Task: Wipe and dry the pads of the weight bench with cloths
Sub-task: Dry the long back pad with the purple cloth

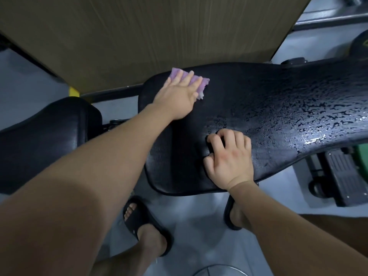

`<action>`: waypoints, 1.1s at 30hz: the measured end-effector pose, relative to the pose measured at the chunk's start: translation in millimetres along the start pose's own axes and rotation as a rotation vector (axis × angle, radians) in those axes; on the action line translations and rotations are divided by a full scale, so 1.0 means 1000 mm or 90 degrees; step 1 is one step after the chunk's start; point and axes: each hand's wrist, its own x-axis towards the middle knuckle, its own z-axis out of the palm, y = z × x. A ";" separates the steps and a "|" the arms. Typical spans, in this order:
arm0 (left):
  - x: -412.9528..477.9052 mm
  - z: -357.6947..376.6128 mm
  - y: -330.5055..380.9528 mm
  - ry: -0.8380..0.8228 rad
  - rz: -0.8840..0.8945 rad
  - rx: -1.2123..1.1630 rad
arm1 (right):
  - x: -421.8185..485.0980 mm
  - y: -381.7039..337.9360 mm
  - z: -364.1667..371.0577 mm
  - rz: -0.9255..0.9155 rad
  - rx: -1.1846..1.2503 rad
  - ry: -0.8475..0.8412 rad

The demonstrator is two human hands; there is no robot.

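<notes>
The long black bench pad [278,100] runs across the middle, and its right part is covered in wet streaks and droplets. My left hand [175,96] presses a purple cloth [196,80] flat against the pad's far left corner, fingers straight. My right hand [229,156] rests on the pad's near edge. Its fingers are curled round a small dark bunched thing [211,145] that looks like a dark cloth, mostly hidden under the hand. A second black pad [39,136] sits lower at the left.
A brown board [149,36] stands close behind the bench. My feet in black slippers [147,226] stand on the grey floor under the pad. A black ridged footplate and a wheel [342,176] lie at the right. A dark weight plate [358,46] shows at the far right.
</notes>
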 end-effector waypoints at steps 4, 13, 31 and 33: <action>-0.035 0.015 0.005 0.008 0.110 0.019 | 0.000 -0.001 0.000 0.000 0.007 0.005; 0.002 0.007 0.005 0.011 0.099 0.017 | 0.001 0.001 0.000 -0.007 0.004 0.001; 0.053 0.001 0.030 0.039 0.013 -0.024 | 0.002 0.001 -0.001 0.000 0.023 -0.012; 0.062 -0.005 0.037 0.011 0.006 -0.022 | 0.002 0.001 -0.002 0.004 0.026 -0.014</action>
